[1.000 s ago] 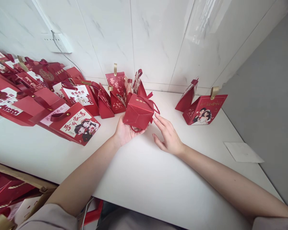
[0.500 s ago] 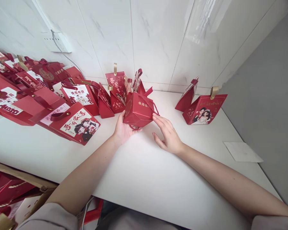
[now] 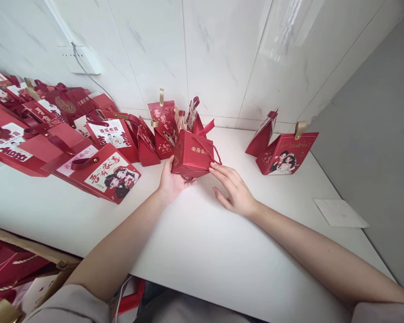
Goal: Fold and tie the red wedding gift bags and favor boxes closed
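Observation:
A red gift box (image 3: 192, 154) with gold lettering and twisted red cord handles is tilted over the middle of the table. My left hand (image 3: 171, 181) supports it from the lower left, thumb against its side and the other fingers partly hidden beneath. At its lower right corner, the fingertips of my right hand (image 3: 231, 187) rest lightly, fingers stretched out and thumb apart. A cord loop hangs under the box, near my left fingers. Just behind stand several small red gift boxes (image 3: 163, 117) with ribbon or gold loops.
Many red gift boxes (image 3: 111, 172) crowd the table's left side. Two more, one a red box with a cartoon couple (image 3: 287, 154), stand at the right. A white paper (image 3: 340, 213) lies by the right edge. A carton (image 3: 30, 247) of red bags sits lower left.
The gift box has turned and tipped slightly, showing more of its gold-lettered face. It has shifted a little left, and both hands moved slightly with it.

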Demonstrator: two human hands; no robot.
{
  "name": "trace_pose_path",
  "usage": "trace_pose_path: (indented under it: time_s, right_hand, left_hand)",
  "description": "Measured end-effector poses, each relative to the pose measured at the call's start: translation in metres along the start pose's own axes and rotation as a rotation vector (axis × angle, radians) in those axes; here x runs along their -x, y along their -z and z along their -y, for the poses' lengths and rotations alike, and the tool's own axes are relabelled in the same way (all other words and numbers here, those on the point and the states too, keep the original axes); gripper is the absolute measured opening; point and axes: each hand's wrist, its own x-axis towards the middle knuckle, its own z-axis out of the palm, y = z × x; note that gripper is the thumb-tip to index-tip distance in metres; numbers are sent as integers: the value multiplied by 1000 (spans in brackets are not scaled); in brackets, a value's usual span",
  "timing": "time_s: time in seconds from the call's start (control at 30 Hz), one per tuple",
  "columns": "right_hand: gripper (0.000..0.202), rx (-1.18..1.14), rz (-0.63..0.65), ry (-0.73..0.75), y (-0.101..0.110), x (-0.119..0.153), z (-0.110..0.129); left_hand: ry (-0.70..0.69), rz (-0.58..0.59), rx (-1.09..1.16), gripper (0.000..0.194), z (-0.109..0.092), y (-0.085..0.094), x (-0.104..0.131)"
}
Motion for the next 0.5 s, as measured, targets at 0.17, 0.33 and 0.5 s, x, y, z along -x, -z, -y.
trace_pose_path:
  time_s: [0.17, 0.33, 0.5]
  right_hand:
    - [67, 0, 1, 1, -1, 0, -1]
    - [67, 3, 4, -6, -1, 0, -1]
    - [68, 0, 17, -1, 0, 1, -2]
  left_hand:
    - [-3, -1, 2, 59, 0, 1, 0]
    - [-9, 7, -16, 59, 1, 1, -1]
    - [-31, 11, -36, 59, 2, 2, -1]
